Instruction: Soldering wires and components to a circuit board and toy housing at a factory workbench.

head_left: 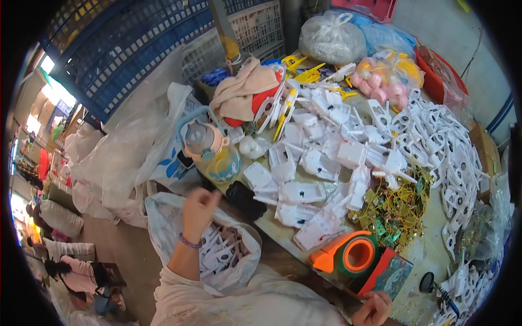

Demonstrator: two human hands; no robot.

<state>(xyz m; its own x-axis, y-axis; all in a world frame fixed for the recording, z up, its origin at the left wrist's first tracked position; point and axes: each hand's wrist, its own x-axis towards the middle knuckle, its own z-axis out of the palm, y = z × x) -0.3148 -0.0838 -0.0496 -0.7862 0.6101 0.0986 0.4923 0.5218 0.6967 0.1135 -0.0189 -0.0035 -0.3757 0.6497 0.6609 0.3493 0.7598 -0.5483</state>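
My left hand (200, 213), with a purple bracelet at the wrist, hovers over an open white sack (251, 251) beside the table. Its fingers are blurred by motion, and nothing shows clearly in them. Inside the sack lie many white plastic parts (218, 254). My right hand (374, 308) is at the table's near edge, just below a red box (380, 277). Its fingers are curled together; what they hold, if anything, is hidden. An orange tape dispenser (326, 258) with a green tape roll stands left of that box. White plastic housings (304, 193) lie heaped across the table's middle.
A drink bottle (209, 144) and a black pouch (243, 200) line the left table edge. Wired circuit boards (394, 209) lie beside a pile of white handle-shaped parts (443, 146). Bagged pink pieces (380, 81) and a red basin (440, 70) stand farther back. A person (81, 277) is at far left.
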